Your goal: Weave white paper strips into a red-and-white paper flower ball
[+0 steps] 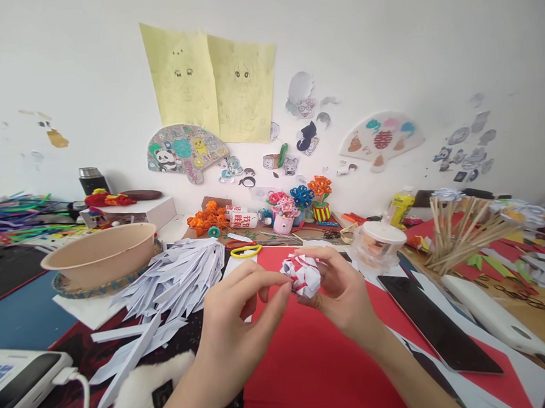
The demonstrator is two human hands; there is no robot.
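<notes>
A folded paper ball, white with red strips, is held up over the red paper. My right hand grips it from the right, thumb below and fingers behind. On its left side, my left hand has thumb and index finger pinched together at the ball's edge, where a small bit of it seems to be caught. The other fingers of my left hand are curled. A big pile of folded white paper strips lies to the left, with a few loose strips nearer me.
On the left are a beige basin and a white device with a cable. To the right lie a black phone, a white power bank, a lidded cup and wooden sticks. Yellow-handled scissors and small flower pots stand behind.
</notes>
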